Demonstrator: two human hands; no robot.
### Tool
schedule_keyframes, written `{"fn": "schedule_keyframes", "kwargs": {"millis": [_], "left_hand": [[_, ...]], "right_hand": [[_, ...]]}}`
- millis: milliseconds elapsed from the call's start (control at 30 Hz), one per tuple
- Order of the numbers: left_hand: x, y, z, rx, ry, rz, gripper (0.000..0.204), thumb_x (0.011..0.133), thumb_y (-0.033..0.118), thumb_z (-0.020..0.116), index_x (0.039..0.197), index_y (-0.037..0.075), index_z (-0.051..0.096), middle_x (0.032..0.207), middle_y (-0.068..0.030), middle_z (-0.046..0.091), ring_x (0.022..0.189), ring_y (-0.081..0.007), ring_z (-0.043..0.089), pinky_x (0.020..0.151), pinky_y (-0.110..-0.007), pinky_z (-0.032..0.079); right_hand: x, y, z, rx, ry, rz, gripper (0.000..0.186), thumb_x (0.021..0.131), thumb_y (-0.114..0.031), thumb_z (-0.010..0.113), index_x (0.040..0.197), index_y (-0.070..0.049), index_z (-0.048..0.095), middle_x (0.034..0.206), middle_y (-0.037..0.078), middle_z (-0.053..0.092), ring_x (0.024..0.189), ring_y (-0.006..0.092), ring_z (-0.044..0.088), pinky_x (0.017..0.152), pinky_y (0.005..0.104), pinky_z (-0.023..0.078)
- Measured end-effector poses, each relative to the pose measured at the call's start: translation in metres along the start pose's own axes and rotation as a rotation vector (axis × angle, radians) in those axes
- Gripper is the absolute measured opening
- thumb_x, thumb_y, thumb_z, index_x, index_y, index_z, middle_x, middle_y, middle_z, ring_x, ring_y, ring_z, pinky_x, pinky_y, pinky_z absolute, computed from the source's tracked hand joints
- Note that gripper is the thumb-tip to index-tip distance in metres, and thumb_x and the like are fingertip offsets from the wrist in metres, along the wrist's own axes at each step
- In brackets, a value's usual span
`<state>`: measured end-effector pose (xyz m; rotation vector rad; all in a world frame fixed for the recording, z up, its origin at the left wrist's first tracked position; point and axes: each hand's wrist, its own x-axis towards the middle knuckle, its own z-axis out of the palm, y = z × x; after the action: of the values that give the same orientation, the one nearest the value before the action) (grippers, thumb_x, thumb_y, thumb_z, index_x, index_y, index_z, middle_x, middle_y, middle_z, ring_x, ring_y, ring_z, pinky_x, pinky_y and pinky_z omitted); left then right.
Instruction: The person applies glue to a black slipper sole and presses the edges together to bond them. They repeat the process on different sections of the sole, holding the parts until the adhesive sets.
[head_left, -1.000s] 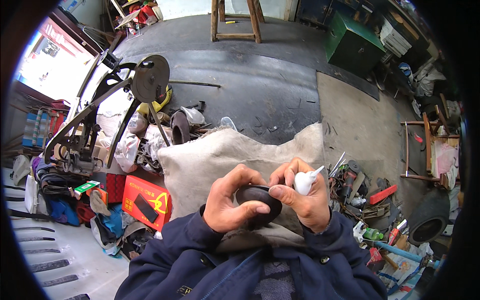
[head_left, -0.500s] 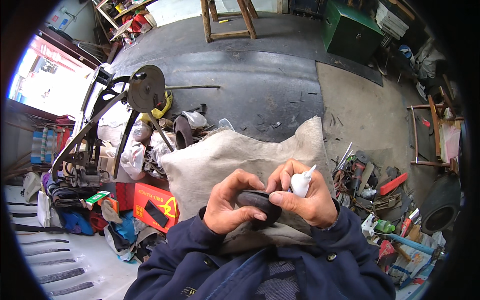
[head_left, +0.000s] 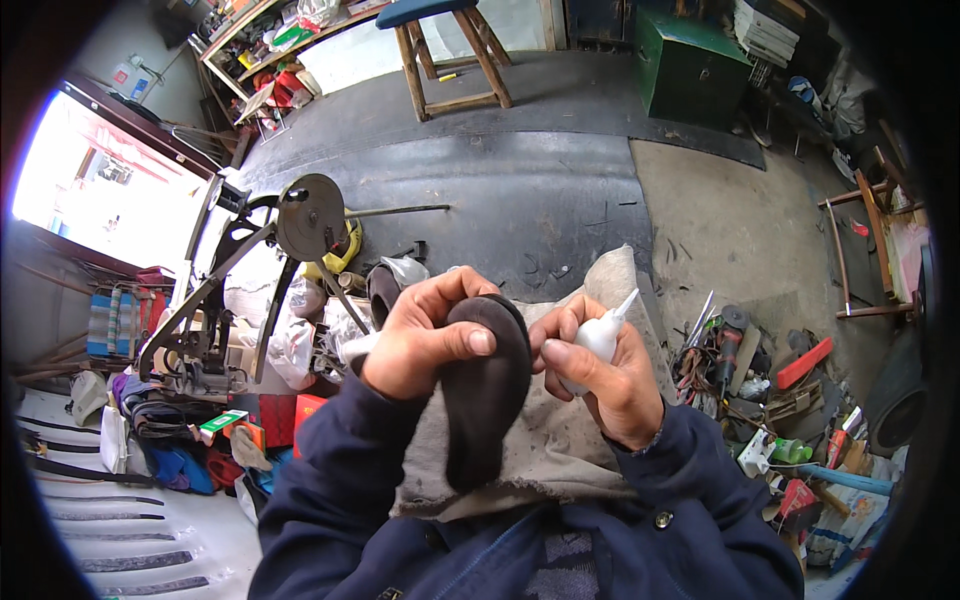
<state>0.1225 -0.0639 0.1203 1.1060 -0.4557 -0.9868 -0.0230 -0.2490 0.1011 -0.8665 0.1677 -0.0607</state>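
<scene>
A dark, elongated shoe sole [head_left: 483, 410] hangs from my left hand [head_left: 418, 345], whose thumb presses on its face with fingers wrapped behind its rounded upper end. My right hand [head_left: 615, 385] grips a small white squeeze bottle [head_left: 598, 336] with its narrow nozzle pointing up, its thumb and fingertips close to the sole's right edge; whether they touch it is unclear. Under both hands a greyish-beige cloth [head_left: 610, 275] lies over my lap, with dark specks on it.
A black cast-iron machine [head_left: 310, 215] stands at left, among bags and scraps. Tools [head_left: 730, 350] and offcuts pile at right, beside a wooden frame [head_left: 860, 250]. Farther back are a wooden stool [head_left: 460, 105] and green metal chest [head_left: 680, 70]. Dark strips [head_left: 120, 530] lie at lower left.
My left hand has moved up and turned the sole, so its long face now shows, hanging downward. My right hand has shifted slightly away from it, bottle still held.
</scene>
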Motion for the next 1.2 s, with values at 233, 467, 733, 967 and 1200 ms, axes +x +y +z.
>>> {"fn": "schedule_keyframes", "kwargs": {"millis": [233,467,733,967,1200], "left_hand": [[-0.039,-0.014,-0.007,0.316,0.023,-0.296,0.035,0.084,0.009,0.085,0.111,0.001,0.065,0.1,-0.0001,0.071,0.093,-0.0076,0.064,0.086,-0.024,0.051],[-0.086,0.014,-0.03,0.238,0.128,-0.333,0.04,0.078,0.007,0.09,0.109,0.0,0.065,0.097,-0.0013,0.071,0.088,-0.0083,0.067,0.082,-0.025,0.053],[-0.117,-0.017,-0.031,0.596,0.226,-0.525,0.035,0.078,0.001,0.087,0.107,0.0,0.067,0.097,-0.0031,0.072,0.092,-0.0089,0.068,0.084,-0.026,0.053],[-0.15,-0.053,-0.041,0.509,0.347,-0.424,0.053,0.075,0.005,0.09,0.121,0.001,0.064,0.096,-0.0061,0.075,0.092,-0.0104,0.07,0.086,-0.026,0.053],[-0.146,-0.052,-0.054,0.442,0.318,-0.495,0.065,0.067,0.005,0.095,0.121,0.002,0.06,0.098,-0.0113,0.077,0.095,-0.0132,0.072,0.087,-0.027,0.054]], "right_hand": [[-0.028,0.016,-0.029,-0.144,-0.042,0.108,0.032,0.076,-0.004,0.055,0.108,-0.008,0.05,0.11,0.009,0.059,0.092,0.0158,0.054,0.076,0.0285,0.046],[-0.044,0.049,-0.018,-0.337,-0.124,0.171,0.037,0.103,0.0,0.056,0.14,0.0,0.055,0.125,0.012,0.065,0.112,0.0177,0.063,0.084,0.0301,0.054],[-0.028,0.048,-0.012,-0.429,-0.161,0.235,0.038,0.094,-0.011,0.078,0.127,-0.001,0.064,0.102,0.013,0.076,0.092,0.0168,0.072,0.086,0.0305,0.055],[-0.027,0.069,-0.008,-0.59,-0.267,0.237,0.036,0.09,-0.015,0.082,0.117,-0.001,0.063,0.098,0.015,0.077,0.085,0.0225,0.076,0.077,0.0312,0.058],[-0.014,0.081,0.004,-0.661,-0.298,0.148,0.035,0.089,-0.015,0.084,0.115,0.0,0.066,0.095,0.017,0.077,0.078,0.0248,0.077,0.069,0.0308,0.059]]}}
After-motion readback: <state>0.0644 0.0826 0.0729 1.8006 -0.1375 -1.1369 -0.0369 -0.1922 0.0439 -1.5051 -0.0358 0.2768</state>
